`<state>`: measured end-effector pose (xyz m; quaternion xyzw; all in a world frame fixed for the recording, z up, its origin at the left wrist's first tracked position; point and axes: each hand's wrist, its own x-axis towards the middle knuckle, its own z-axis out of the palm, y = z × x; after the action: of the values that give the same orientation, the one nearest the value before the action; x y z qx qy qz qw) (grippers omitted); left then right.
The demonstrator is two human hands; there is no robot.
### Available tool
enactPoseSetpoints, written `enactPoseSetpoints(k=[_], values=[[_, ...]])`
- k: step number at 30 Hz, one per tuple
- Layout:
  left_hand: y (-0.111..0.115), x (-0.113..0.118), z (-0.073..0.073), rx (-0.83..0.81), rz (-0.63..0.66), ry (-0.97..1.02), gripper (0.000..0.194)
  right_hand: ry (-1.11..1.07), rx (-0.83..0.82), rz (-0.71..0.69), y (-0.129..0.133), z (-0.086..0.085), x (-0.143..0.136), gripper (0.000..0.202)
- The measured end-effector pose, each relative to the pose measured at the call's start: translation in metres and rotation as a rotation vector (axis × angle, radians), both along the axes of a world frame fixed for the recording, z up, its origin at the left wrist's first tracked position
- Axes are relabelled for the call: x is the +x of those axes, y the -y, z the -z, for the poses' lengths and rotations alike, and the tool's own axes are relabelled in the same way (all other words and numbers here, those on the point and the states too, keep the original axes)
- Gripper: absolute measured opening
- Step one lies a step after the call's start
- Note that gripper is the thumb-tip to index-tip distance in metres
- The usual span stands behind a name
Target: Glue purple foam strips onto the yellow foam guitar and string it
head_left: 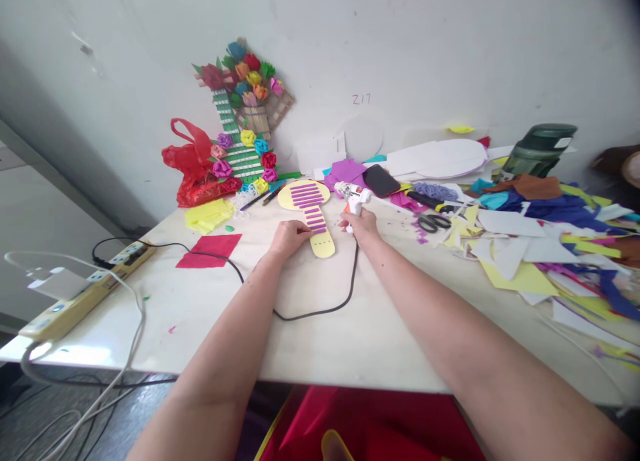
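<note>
A pale yellow sole-shaped cutout (323, 246) lies on the table, crossed by several purple strips (309, 196); small dark dots run across its lower end. My left hand (291, 238) rests at its left edge, thumb and fingers pinched at the end of the lowest purple strip (318, 232). In my right hand (365, 226), just right of the cutout, is a white hot glue gun (354, 200), its fingers wrapped round the handle. A black cord (320, 312) loops from the gun across the table and passes under my left forearm.
A yellow power strip (107, 279) with a white charger (61, 284) is at left, near a red sheet (210, 250). Paper flower crafts (245, 121) lean on the wall. At right are scissors (434, 222), a phone (381, 180), a bottle (540, 151) and heaped scraps (520, 271).
</note>
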<state>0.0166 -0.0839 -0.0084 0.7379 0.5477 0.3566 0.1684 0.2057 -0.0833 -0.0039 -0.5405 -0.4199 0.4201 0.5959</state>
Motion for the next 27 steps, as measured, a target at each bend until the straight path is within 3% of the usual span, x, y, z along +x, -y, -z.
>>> enactPoseSetpoints(k=[16,27], values=[[0.0034,0.0016,-0.0036,0.101,0.128,-0.037,0.012,0.017,0.01,-0.003,-0.0006,0.0017,0.0003,0.011],[0.0022,0.0009,-0.0035,0.067,0.12,-0.035,0.011,0.009,0.015,-0.005,0.0,0.0013,0.0005,0.01]])
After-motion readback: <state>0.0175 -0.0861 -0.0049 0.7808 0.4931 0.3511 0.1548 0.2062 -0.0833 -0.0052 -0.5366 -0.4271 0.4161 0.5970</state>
